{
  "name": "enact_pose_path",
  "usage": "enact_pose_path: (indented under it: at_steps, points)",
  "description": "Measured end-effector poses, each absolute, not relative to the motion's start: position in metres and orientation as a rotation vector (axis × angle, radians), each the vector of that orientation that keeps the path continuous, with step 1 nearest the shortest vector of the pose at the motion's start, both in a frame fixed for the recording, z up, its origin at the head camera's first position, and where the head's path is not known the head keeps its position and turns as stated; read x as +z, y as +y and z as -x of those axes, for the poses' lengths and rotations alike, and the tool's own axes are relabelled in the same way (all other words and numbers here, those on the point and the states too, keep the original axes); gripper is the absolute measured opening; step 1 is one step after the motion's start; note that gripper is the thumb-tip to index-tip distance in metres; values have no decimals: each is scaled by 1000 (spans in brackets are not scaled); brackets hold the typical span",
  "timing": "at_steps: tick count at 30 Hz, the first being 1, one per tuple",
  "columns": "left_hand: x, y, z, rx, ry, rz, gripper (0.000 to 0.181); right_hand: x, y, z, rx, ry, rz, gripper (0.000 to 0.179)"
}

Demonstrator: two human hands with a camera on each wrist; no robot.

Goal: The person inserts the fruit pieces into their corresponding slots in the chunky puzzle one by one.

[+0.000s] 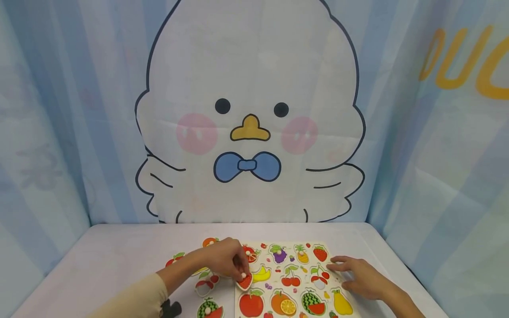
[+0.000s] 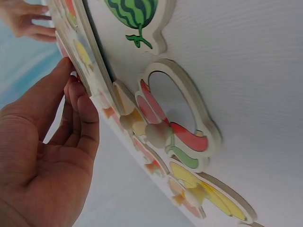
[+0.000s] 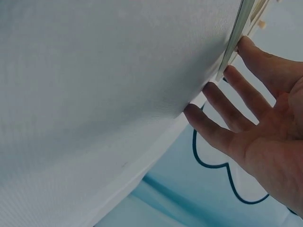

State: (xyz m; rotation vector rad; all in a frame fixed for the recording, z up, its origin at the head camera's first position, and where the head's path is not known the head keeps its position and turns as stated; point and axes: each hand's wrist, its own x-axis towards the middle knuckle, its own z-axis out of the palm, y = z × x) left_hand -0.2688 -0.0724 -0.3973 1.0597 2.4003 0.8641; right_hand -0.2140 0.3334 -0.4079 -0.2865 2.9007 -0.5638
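1. Nearest, a loose watermelon piece lies on the worktop, left of the board. Best keep the left forearm high enough not to brush it.

2. Farther in, the red piece, apparently a strawberry, is at the board's left edge, just beside the banana picture. Whether it touches the board is hard to tell. Keeping it level should make it easier to seat.

3. The left hand has its fingers curled in and pinches this piece at or near its pale knob; the exact contact is partly hidden. A grip on the knob alone would keep fingertips out from under the rim.

4. The right hand is loosely spread and holds nothing, its fingertips at the board's right edge. Light, steady bracing there should stop the board sliding.

5. In the far row, the strawberry picture shows no knob and looks the likely match. Carry the piece above the knobbed pomegranate, grapes and pineapple, align the outline, then press flat.
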Motion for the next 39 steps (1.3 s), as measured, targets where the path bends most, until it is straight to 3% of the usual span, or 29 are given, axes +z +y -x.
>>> enact_pose_path:
  at_steps: [25,39]
  points:
    - [-397,-24,297,845,2367,-1201,5,-408,335,212,-628,2886,306,51]
    - [-394,-3,299,776,2463,-1138,4,-408,336,213,-614,2888,344,51]
